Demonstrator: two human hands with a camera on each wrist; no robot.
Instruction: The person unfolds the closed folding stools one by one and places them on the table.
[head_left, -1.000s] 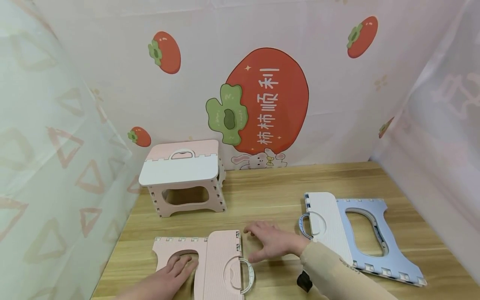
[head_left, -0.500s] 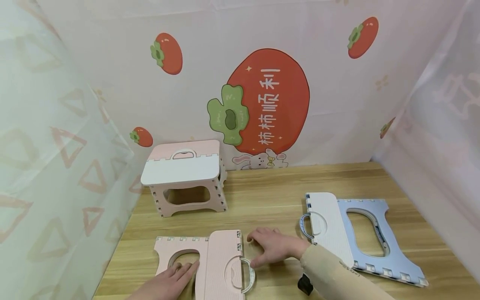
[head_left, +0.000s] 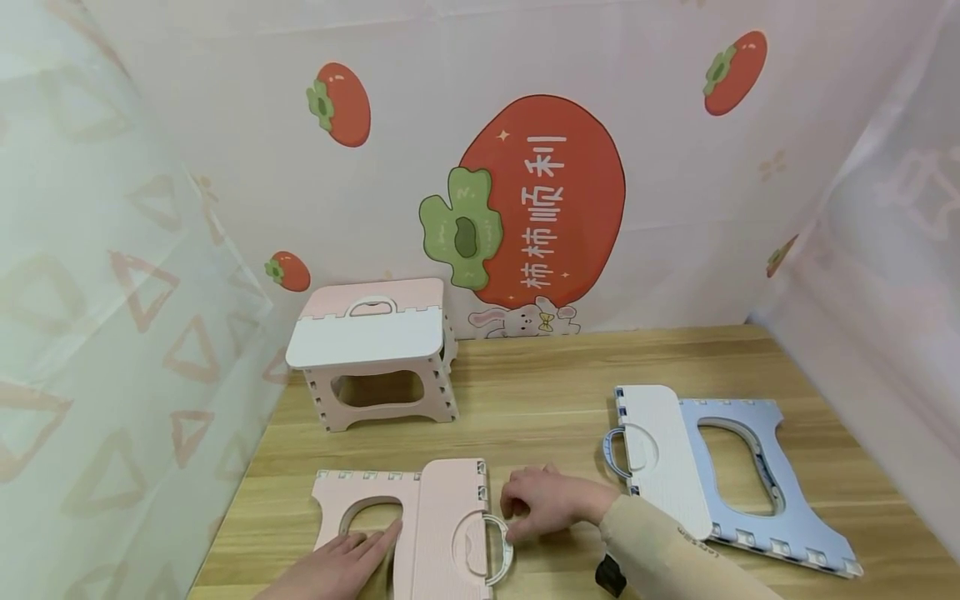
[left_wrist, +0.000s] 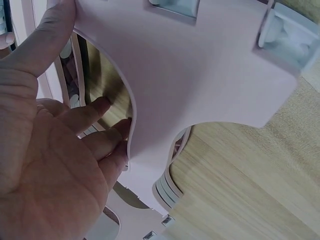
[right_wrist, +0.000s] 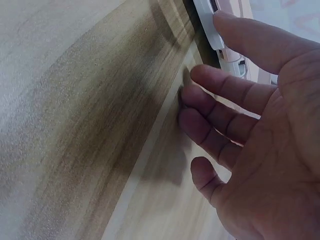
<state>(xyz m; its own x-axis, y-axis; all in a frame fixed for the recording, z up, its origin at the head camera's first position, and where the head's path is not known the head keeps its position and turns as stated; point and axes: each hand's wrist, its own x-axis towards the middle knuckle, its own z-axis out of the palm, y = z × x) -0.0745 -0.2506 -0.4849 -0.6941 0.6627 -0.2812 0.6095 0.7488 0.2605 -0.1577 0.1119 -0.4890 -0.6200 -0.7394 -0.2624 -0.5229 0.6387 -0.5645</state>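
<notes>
Surface: wood-grained; carries three stools.

Folded pink stool: landmark; lies nearest the person. Seat to the right, leg panel to the left; long axis of the seat runs away from the person.

Folded blue stool, white seat: right of the folded pink stool, well apart.

Standing stool, pink and white: beyond the folded pink stool, legs spread.

Sleeve, beige: right arm, slanting in from the near right towards the folded pink stool.

Left hand: over the folded pink stool's leg panel; fingers loosely extended at the panel's hole, thumb along its edge, not wrapped round anything.

Right hand: just right of the folded pink stool; fingers loosely bent and holding nothing, thumb towards the seat.

Handle, curved: stands out from the folded pink stool's right edge, immediately left of the right hand, the nearer hand. Thumb at its outer curve; whether touching, cannot tell.
</notes>
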